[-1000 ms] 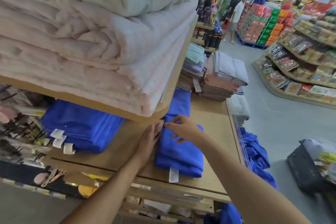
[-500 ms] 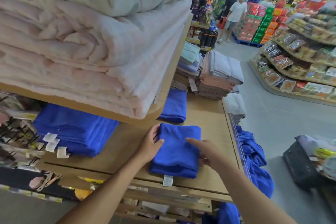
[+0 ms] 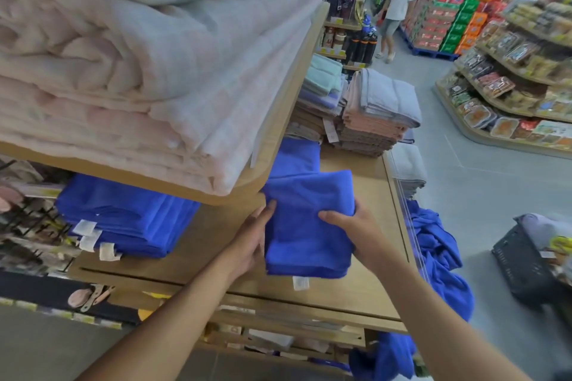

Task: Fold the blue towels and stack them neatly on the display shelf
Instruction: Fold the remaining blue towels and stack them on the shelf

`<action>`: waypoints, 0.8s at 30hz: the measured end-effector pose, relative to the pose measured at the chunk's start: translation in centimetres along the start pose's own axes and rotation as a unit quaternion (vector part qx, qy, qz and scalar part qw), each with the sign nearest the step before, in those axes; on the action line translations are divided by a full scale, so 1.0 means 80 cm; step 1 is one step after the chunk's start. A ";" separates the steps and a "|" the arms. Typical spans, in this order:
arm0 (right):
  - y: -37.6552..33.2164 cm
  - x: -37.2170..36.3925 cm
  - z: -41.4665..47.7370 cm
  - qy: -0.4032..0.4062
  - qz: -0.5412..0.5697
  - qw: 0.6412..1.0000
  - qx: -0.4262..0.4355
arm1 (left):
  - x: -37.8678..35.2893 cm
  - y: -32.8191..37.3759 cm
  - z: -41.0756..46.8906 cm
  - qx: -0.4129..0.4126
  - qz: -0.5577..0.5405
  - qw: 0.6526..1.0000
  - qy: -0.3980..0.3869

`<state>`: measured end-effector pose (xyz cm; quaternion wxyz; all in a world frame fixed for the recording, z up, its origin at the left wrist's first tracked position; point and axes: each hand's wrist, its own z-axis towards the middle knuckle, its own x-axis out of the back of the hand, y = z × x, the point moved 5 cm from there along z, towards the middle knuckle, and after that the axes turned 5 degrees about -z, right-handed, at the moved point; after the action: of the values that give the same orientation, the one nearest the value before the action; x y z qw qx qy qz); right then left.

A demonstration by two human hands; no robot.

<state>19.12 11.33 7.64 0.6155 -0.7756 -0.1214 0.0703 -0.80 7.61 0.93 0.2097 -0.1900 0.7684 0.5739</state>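
Note:
A folded blue towel (image 3: 305,226) with a white tag at its near edge lies on the wooden display shelf (image 3: 371,281). My left hand (image 3: 252,241) grips its left side with the thumb on top. My right hand (image 3: 353,227) clasps its right edge, fingers over the cloth. Another folded blue towel (image 3: 295,158) lies just behind it, partly under the upper shelf. A stack of folded blue towels (image 3: 123,216) with white tags sits at the shelf's left. Unfolded blue towels (image 3: 439,260) hang in a heap off the shelf's right side.
An upper shelf (image 3: 278,120) piled with pale blankets overhangs the work area. Grey and pink towel stacks (image 3: 374,114) stand at the back. A dark basket (image 3: 526,260) sits on the floor at right. A person (image 3: 397,6) stands in the far aisle by food shelves.
Both hands closed on the towel's sides, and the towel now sits slightly farther back, touching the rear towel. The right hand moved from the top to the right edge.

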 end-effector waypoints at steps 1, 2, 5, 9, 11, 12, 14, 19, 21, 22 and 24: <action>-0.006 0.005 0.007 -0.011 0.014 1.000 -0.004 | -0.005 -0.002 -0.001 0.053 -0.014 0.998 -0.021; -0.011 0.010 0.016 -0.017 0.025 1.000 -0.008 | -0.008 -0.003 -0.002 0.087 -0.018 0.995 -0.033; -0.020 0.022 0.042 -0.006 0.048 0.999 -0.023 | -0.013 0.002 0.008 0.083 0.020 0.996 -0.015; -0.048 0.021 0.088 -0.008 0.072 0.997 -0.017 | -0.025 0.056 0.039 0.014 0.031 0.998 0.060; -0.077 0.015 0.126 -0.005 0.093 0.996 -0.014 | -0.024 0.094 0.058 -0.025 -0.025 0.995 0.092; -0.090 0.010 0.145 -0.012 0.105 0.994 -0.025 | -0.022 0.108 0.067 -0.039 -0.049 0.993 0.103; -0.097 -0.002 0.174 -0.034 0.089 0.992 -0.082 | -0.013 0.112 0.084 -0.030 -0.066 0.989 0.131; -0.021 -0.006 0.209 0.002 -0.080 0.983 -0.167 | 0.015 0.053 0.096 0.082 -0.095 0.969 0.212; -0.004 -0.002 0.218 0.029 -0.055 0.987 -0.147 | 0.021 0.047 0.100 0.077 -0.110 0.962 0.237; -0.002 0.000 0.222 0.036 -0.038 0.989 -0.137 | 0.021 0.046 0.102 0.077 -0.108 0.961 0.242; 0.000 0.003 0.232 0.044 -0.025 0.992 -0.113 | 0.020 0.045 0.106 0.076 -0.095 0.962 0.245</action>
<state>14.59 28.81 3.36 0.5299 -0.8394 -0.1209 0.0059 -3.16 16.65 0.82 0.0822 -0.3811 0.8160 0.4269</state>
